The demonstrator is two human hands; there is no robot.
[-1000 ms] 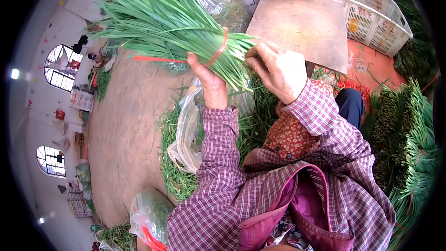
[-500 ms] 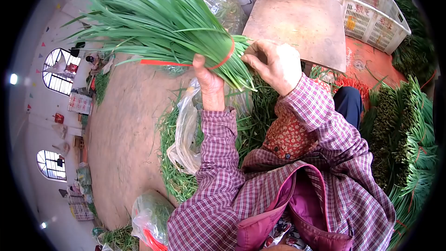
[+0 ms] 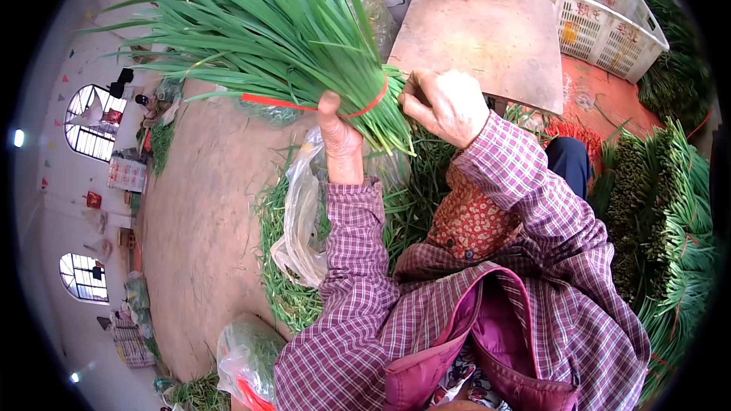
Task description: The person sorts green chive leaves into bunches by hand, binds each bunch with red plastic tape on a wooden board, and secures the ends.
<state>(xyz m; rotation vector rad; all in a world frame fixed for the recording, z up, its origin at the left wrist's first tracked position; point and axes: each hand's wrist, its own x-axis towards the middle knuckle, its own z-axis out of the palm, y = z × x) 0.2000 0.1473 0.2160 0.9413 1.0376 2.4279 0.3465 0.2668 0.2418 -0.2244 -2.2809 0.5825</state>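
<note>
A big bunch of garlic chives [image 3: 297, 38] is raised in front of me, leaves fanning to the upper left and cut stem ends to the right. My left hand [image 3: 341, 137] grips it from below; the thumb shows by the band and the other fingers are hidden behind. A red tie [image 3: 274, 101] circles the bunch near its stem end, one loose tail sticking out left. Curled in a pinch, my right hand [image 3: 449, 106] is right at the stem ends; what its fingertips hold, if anything, cannot be made out.
Ahead stands a wooden board [image 3: 480, 38], with a white plastic crate [image 3: 601, 27] beyond it on the right. Tied chive bundles [image 3: 678, 236] are stacked at my right. Loose leaves, a clear plastic bag [image 3: 301, 221] and another bag [image 3: 247, 350] lie on the left.
The bunch has tilted slightly, its leaves rising and its stem ends dipping a little. My right hand stays by the stem ends, its fingers shifted slightly.
</note>
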